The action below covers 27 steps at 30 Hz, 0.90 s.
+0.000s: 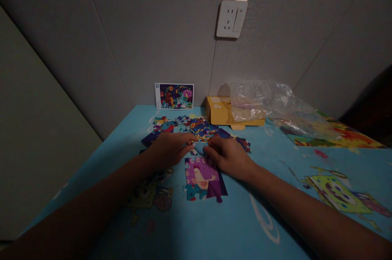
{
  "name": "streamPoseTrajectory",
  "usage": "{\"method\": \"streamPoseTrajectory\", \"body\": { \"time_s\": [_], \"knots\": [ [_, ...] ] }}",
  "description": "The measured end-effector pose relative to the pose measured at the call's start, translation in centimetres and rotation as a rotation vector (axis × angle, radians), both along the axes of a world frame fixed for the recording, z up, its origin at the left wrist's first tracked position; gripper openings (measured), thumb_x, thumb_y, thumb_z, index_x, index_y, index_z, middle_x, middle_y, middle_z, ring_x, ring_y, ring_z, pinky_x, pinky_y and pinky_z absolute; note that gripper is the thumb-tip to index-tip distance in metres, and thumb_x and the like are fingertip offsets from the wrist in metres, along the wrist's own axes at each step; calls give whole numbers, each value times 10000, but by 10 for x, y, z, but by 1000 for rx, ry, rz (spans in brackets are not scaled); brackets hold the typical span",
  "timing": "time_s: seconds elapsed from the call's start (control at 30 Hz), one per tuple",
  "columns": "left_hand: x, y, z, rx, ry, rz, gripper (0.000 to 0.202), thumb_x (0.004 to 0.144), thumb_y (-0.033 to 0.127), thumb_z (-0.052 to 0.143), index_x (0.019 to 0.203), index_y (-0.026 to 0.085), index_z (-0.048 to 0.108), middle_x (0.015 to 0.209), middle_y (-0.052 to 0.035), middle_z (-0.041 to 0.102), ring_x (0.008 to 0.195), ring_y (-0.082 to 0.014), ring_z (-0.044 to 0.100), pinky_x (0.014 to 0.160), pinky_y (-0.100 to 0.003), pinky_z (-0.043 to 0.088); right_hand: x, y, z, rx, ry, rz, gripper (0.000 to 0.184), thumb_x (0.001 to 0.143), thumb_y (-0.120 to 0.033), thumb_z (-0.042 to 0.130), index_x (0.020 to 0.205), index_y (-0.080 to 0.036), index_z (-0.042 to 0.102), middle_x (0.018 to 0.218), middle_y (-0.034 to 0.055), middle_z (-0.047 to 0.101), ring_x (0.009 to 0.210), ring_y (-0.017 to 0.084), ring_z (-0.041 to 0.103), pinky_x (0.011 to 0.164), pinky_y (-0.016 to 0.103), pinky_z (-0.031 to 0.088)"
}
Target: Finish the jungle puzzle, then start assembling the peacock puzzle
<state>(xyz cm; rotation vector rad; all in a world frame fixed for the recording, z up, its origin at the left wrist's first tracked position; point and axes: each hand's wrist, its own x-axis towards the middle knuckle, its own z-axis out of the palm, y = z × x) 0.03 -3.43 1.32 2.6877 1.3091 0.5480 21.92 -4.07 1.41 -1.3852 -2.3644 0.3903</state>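
Observation:
Both hands meet at the near edge of a loose heap of jigsaw puzzle pieces (202, 130). My left hand (170, 148) has its thumb and fingers pinched together at a small puzzle piece (194, 152), which is mostly covered by the fingertips. Close by on the right, my right hand (229, 156) is curled with thumb and forefinger drawn together. What lies between them is hidden. Just below the hands, a joined block of puzzle pieces (201, 178) lies flat, showing a pale bird on purple; the right hand overlaps its upper right corner.
A reference picture card (177, 96) leans against the wall behind the heap. To its right lie a yellow box (219, 110) and a crumpled clear plastic bag (260, 98), partly over a colourful sheet (339, 133). A blue cartoon-print cloth (245, 219) covers the table. A wall socket (232, 19) sits above.

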Motion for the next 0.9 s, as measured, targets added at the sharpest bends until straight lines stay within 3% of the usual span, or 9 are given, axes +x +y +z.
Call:
{"method": "streamPoseTrajectory", "body": {
  "time_s": [0.17,0.33,0.47,0.57,0.73,0.83,0.9],
  "knots": [
    [-1,0,0,16,0,48,252,929,300,477,1115,226,631,978,-18,732,787,-162,665,760,-278,470,1,2,-3,-18,-6,8,213,891,-316,494,762,-189,608,651,21,626,573,136,518,548,264,228],
    [-2,4,-1,82,-48,160,261,923,318,465,1072,213,651,910,-32,731,814,-178,666,782,-282,478,1,4,-5,-48,3,24,200,868,-251,495,893,-200,687,757,51,695,639,160,587,569,264,271],
    [-4,8,1,111,-143,442,272,915,346,467,1092,226,635,940,-26,728,862,-203,669,792,-295,482,1,3,-4,-57,1,11,216,839,-234,500,896,-205,706,749,50,700,636,166,596,570,261,290],
    [-9,11,6,70,-128,689,344,912,418,441,1161,251,609,1065,-35,704,953,-253,660,811,-341,490,2,4,-4,-63,5,17,206,815,-209,506,880,-206,702,732,42,699,616,159,587,564,260,292],
    [-38,28,12,66,-27,858,428,886,461,412,1168,218,624,1184,-134,604,1020,-336,624,837,-441,499,4,5,-5,-67,-16,10,204,805,-204,503,868,-205,697,704,34,685,594,155,575,556,260,286],
    [-67,46,6,135,-132,927,380,852,379,455,1097,165,651,1109,-147,628,1034,-291,615,921,-391,472,4,4,-4,-70,-18,22,201,789,-186,507,852,-209,697,712,26,687,601,152,578,561,257,295],
    [-85,57,-2,62,-233,994,335,833,341,465,1024,160,673,1069,-126,665,1012,-272,622,895,-364,477,3,3,-2,-73,-18,28,204,785,-180,505,843,-206,699,699,26,682,589,152,574,560,258,296]
  ]
}}
